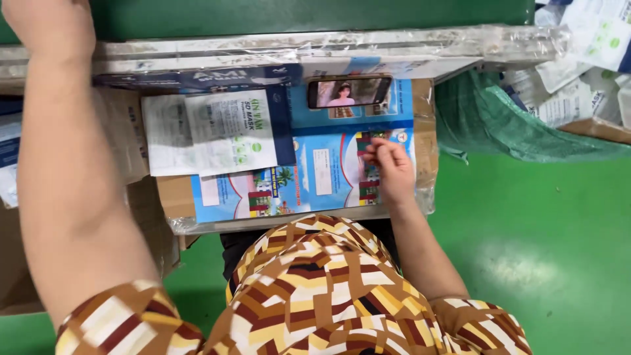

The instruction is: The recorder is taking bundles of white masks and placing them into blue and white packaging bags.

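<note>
Right hand [389, 172] resting on blue printed sheet [328, 174], mid-right of the stack. Fingers curled, thumb and forefinger pinched at a small greenish bit [377, 136] at the fingertips; too small to tell what. Rest of hand loosely closed, nothing else gripped.

Left hand [49, 26] raised at far left, forearm running up the left side. Hand cut off by the frame edge, so cannot tell how open or whether holding anything.

Blue printed sheet flat on a cardboard slab [427, 131] wrapped in clear film, lying across the lap. Light blue with small building and palm pictures near the near edge, white rectangular patches, red-white arcs.

White flat pouch [230, 131] with green round marks lying on the left part of the stack, a second paler pouch [164, 135] partly under it, further left. Dark navy strip [190, 79] just beyond, along the far edge.

Phone [350, 92] lying sideways at the far side of the blue sheet, screen lit, just beyond the right hand, not touching.

Clear plastic wrap [427, 43] along the far edge of the stack.

Far right: green mesh sack [499, 118] on green floor [539, 230], heap of white pouches [578, 66] with green marks behind. Brown carton [13, 263] near left.
</note>
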